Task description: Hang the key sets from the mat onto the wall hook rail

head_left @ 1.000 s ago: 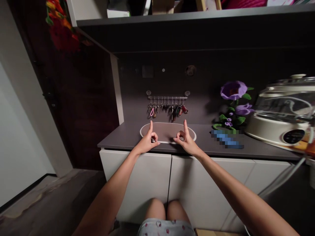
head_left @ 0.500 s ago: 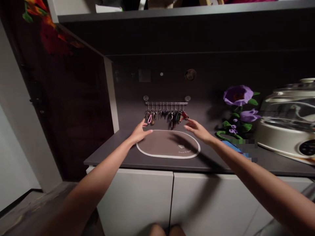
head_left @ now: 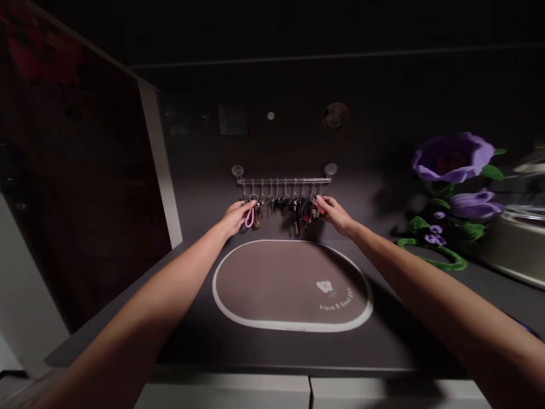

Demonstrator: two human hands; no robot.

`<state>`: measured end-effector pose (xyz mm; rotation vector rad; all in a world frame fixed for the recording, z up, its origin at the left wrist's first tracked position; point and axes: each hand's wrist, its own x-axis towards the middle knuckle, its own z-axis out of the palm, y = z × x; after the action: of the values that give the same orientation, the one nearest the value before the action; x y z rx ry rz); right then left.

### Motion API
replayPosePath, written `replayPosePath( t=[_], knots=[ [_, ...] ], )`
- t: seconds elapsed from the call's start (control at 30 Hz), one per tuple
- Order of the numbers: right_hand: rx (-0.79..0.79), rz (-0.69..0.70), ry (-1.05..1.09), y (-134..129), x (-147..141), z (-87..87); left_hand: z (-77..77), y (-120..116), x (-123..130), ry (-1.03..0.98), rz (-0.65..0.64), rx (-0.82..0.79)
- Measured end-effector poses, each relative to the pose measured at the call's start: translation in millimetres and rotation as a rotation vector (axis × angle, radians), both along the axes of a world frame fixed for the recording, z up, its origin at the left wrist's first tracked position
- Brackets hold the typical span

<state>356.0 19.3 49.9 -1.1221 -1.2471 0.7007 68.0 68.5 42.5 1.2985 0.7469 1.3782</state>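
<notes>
**Left hand (head_left: 237, 217) and right hand (head_left: 335, 215) at opposite ends of a row of hanging keys (head_left: 297, 225)**

A dark back panel (head_left: 191, 147) rises behind a dark grey counter (head_left: 264, 349). To the left stands a dark door (head_left: 97, 199), deep in shadow; below the counter's front edge show the tops of pale cabinet doors (head_left: 238, 392). A cream appliance (head_left: 519, 244) with a clear upper part is cut off at the right edge.

On the counter lies an oval brown mat (head_left: 272, 284) with a pale border, a small white flower and lettering printed near its right end. Right of it, beside the appliance, stand purple fuzzy flowers (head_left: 455, 159) with green leaves and a green ring at their foot.

Both forearms stretch forward over the counter, one along each side of the mat. The left hand has its thumb and fingers drawn close together at the left end of the row; the right hand does likewise at the right end. Whether either is pinched firmly on anything, I cannot tell.

The keys hang from a clear rail (head_left: 284, 181) fixed to the panel, above the mat's far edge. A pink loop (head_left: 249, 226) hangs right by the left fingertips. Smallest of all, a red piece (head_left: 321, 207) sits against the right fingertips.
</notes>
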Motion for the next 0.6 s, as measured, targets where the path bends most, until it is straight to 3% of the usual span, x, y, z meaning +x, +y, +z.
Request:
replayPosePath(
  t=[0.13, 0.4, 0.6],
  knots=[
    [-0.062, 0.224, 0.151, 8, -17, -8.5, 0.6, 5, 12, -0.163, -0.242, -0.170],
    [-0.031, 0.332, 0.346, -3, -46, -4.3, -1.8, 4, 38, -0.278, -0.553, -0.105],
    [-0.103, 0.339, 0.488, -6, -57, 5.4, 4.4, -9, 47, -0.392, -0.519, -0.173]
  ],
)
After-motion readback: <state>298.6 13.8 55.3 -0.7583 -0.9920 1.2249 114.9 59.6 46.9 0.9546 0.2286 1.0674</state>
